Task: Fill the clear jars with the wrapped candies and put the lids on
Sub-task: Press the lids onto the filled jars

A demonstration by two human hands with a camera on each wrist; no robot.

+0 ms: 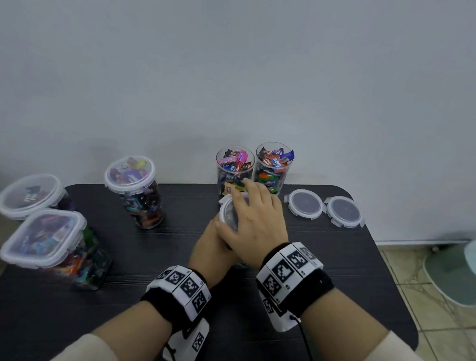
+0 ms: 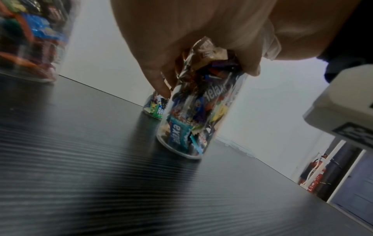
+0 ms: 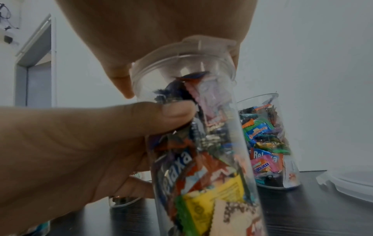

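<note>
A clear round jar point(image 3: 201, 143) full of wrapped candies stands on the black table point(image 1: 247, 312) near its middle. My left hand point(image 1: 211, 244) grips the jar's side, thumb across the glass. My right hand point(image 1: 252, 219) lies over the translucent lid point(image 1: 228, 210) on the jar's mouth, fingers curled down around its rim. From the right wrist the lid point(image 3: 187, 54) is seen seated over the rim. Behind stand two open jars point(image 1: 234, 168) point(image 1: 273, 166) heaped with candies. Two loose round lids point(image 1: 305, 203) point(image 1: 345, 211) lie to their right.
Three closed, filled containers stand at the left: a round jar point(image 1: 135, 191), another round one point(image 1: 30, 195) and a square one point(image 1: 56, 247). A white wall runs right behind the table. Tiled floor and a pale stool point(image 1: 460, 271) lie off the right edge.
</note>
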